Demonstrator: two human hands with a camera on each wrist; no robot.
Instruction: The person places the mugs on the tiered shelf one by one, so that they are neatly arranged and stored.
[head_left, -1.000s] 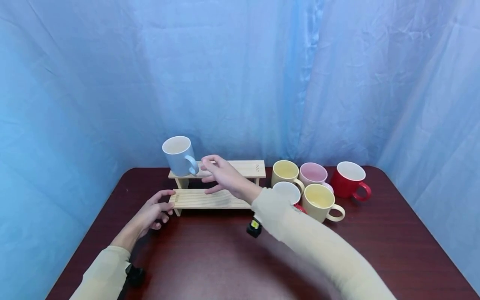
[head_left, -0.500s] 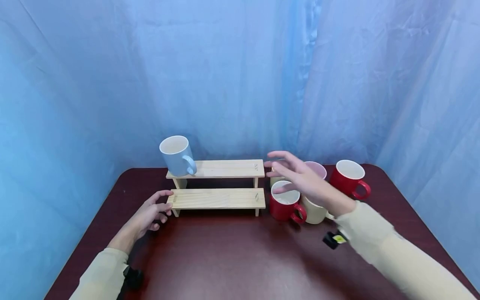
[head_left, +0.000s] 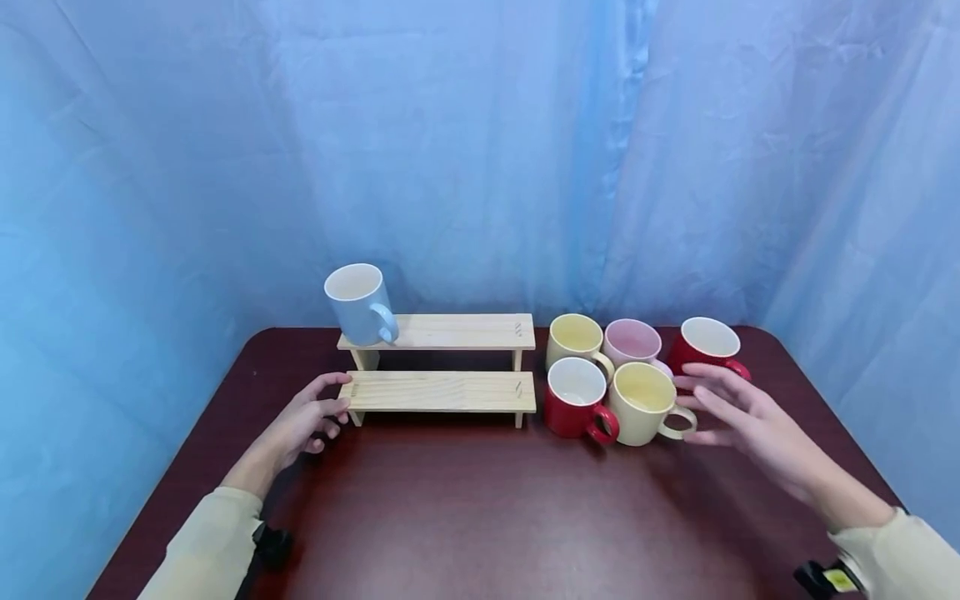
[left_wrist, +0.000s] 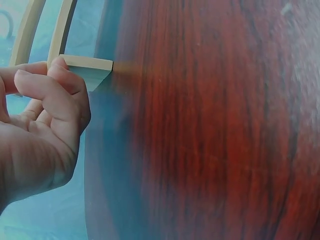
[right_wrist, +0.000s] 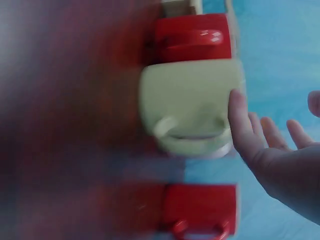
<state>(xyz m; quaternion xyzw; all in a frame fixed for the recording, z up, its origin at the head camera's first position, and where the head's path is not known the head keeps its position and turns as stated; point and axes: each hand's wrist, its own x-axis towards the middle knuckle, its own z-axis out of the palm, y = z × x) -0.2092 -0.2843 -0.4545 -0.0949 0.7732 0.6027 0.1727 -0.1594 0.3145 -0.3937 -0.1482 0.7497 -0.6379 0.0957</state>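
Observation:
My left hand (head_left: pixel 303 421) holds the left end of the lower step of a two-tier wooden rack (head_left: pixel 442 392). In the left wrist view its thumb and curled fingers meet at the end of the board (left_wrist: pixel 87 62). A light blue mug (head_left: pixel 358 307) stands at the left of the upper step, handle to the right. My right hand (head_left: pixel 757 433) is over the right side of the table with fingers spread and nothing in them. It is nearest the front yellow mug (head_left: pixel 637 408) and overlaps the back red mug (head_left: pixel 693 350), which is partly hidden.
Right of the rack stand a red mug (head_left: pixel 572 408) with a white inside, another yellow mug (head_left: pixel 562 354) and a pink mug (head_left: pixel 630 340), close together. Behind the dark wooden table (head_left: pixel 465 517) hangs a light blue curtain (head_left: pixel 465 150).
My right hand has moved away from beside the light blue mug, passing over the mugs to the right side of the table. The left hand has stayed at the rack.

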